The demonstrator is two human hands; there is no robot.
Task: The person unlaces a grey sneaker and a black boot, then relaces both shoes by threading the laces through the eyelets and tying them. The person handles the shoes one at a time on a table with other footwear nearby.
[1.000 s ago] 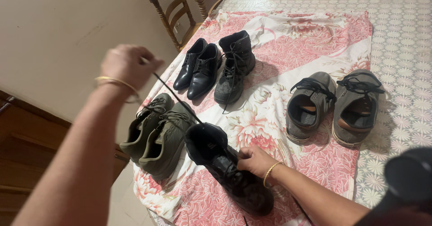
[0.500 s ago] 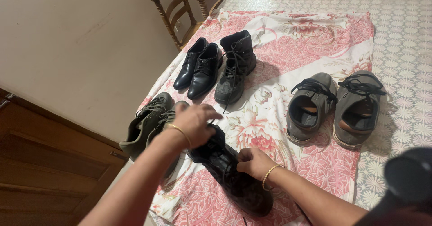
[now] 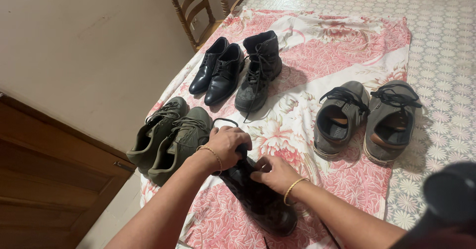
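Observation:
A black lace-up boot (image 3: 263, 204) lies on the floral cloth (image 3: 322, 46) in front of me. My left hand (image 3: 227, 145) grips the boot's top near its collar, with a loop of black lace (image 3: 224, 121) sticking out just beyond the fingers. On the boot's upper, my right hand (image 3: 275, 173) has its fingers pinched at the lacing. Both wrists wear a thin gold bangle.
A pair of olive sneakers (image 3: 168, 136) sits left of the boot. Black dress shoes (image 3: 218, 70) and another black boot (image 3: 259, 70) stand farther back. Grey slip-on shoes (image 3: 369, 117) lie to the right. Wooden chairs (image 3: 191, 6) stand beyond the table's edge; a dark object (image 3: 448, 199) fills the lower right corner.
My left hand, raised high and pulling the lace taut a second ago, has come down onto the boot's top. My right hand has stayed on the boot.

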